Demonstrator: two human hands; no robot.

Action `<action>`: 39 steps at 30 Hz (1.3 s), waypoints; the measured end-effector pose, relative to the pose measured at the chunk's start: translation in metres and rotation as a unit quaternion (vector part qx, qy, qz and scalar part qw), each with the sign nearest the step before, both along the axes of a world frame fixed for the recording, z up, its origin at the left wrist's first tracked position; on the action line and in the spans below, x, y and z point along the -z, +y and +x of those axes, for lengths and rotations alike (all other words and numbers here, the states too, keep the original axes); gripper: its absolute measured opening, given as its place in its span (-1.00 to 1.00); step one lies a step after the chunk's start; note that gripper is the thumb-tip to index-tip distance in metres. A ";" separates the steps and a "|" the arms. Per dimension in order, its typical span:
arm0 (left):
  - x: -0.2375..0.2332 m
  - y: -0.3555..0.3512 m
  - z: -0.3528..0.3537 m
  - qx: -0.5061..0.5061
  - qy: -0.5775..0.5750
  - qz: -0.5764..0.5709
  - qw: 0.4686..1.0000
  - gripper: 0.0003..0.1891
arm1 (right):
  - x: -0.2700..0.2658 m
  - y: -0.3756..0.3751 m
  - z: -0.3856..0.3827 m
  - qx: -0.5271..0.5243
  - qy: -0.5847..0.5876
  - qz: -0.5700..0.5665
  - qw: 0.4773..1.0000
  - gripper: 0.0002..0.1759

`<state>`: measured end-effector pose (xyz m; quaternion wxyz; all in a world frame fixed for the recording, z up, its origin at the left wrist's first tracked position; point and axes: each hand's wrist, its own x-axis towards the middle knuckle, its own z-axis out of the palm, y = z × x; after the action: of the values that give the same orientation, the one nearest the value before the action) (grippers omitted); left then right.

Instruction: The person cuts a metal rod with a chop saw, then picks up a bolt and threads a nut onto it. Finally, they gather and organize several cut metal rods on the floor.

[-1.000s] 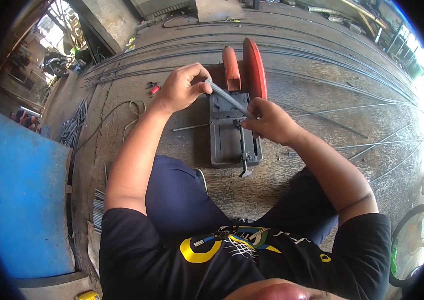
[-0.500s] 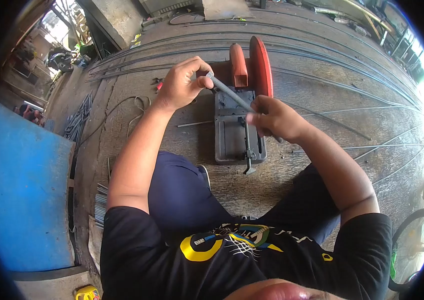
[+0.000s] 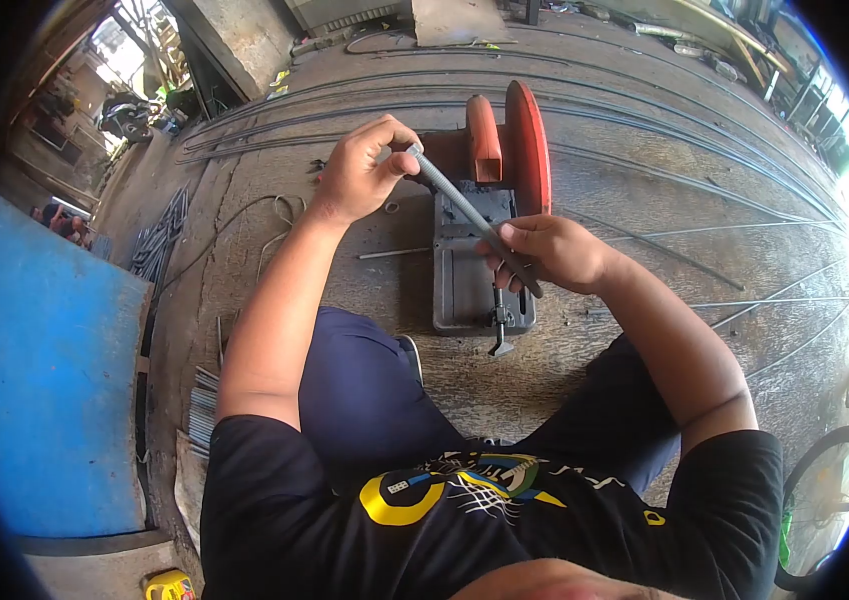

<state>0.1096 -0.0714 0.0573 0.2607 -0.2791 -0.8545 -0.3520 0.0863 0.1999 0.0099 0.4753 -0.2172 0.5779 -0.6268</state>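
On the concrete floor (image 3: pixel 385 300) ahead of my folded legs stands a chop saw (image 3: pixel 465 285), its grey base toward me and its red blade guard (image 3: pixel 530 150) and orange handle (image 3: pixel 485 140) at the far end. Above the saw, both hands hold a grey rod (image 3: pixel 460 212) that slants from upper left down to lower right across the saw's base. Whether it touches the base I cannot tell. My left hand (image 3: pixel 360 172) is at the far end of the rod, thumb and curled fingers pinching the tip just beside the orange handle. My right hand (image 3: pixel 552 252) is at the near end, with the fingers pressed together around the shaft. A short stub of the rod pokes out below the hand, over the right edge of the base. The saw's clamp screw (image 3: pixel 498 325) sticks out of the near edge, toward my knees. A short bar (image 3: pixel 395 253) lies flat on the floor just left of the saw. Long thin steel rods (image 3: pixel 665 180) run across the floor beyond and to the right. A loose cable (image 3: pixel 265 225) loops near my left forearm, with a bundle of bars (image 3: pixel 160 240) further left. A blue panel (image 3: pixel 35 380) fills the left edge, and a bicycle wheel (image 3: pixel 825 480) shows at the right edge.
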 end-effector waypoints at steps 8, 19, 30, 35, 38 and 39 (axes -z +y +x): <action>0.003 0.002 -0.001 -0.003 -0.009 0.000 1.000 -0.41 | 0.002 -0.001 0.000 -0.009 0.226 0.109 0.968 -0.67; 0.002 0.007 -0.001 0.019 0.015 -0.017 1.000 -0.54 | 0.005 0.001 0.003 0.017 0.241 0.080 0.967 -0.73; 0.026 -0.057 -0.023 -0.034 -0.083 0.226 0.970 -0.65 | 0.007 0.001 0.002 0.108 0.226 0.108 0.962 -0.67; 0.042 -0.108 0.004 -0.185 -0.119 0.227 0.949 -0.73 | 0.015 -0.022 0.013 0.105 0.190 0.081 0.973 -0.61; 0.039 -0.138 0.054 -0.259 -0.117 0.233 0.930 -0.75 | 0.037 -0.053 0.013 0.062 0.202 0.069 0.975 -0.60; 0.036 -0.144 0.074 -0.287 -0.113 0.236 0.921 -0.75 | 0.045 -0.067 0.013 0.051 0.215 0.078 0.972 -0.59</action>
<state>0.1837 -0.2153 0.0211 0.3102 0.0898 -0.8139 -0.4829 0.0989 0.1327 -0.0353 0.3228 -0.2797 0.7238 -0.5419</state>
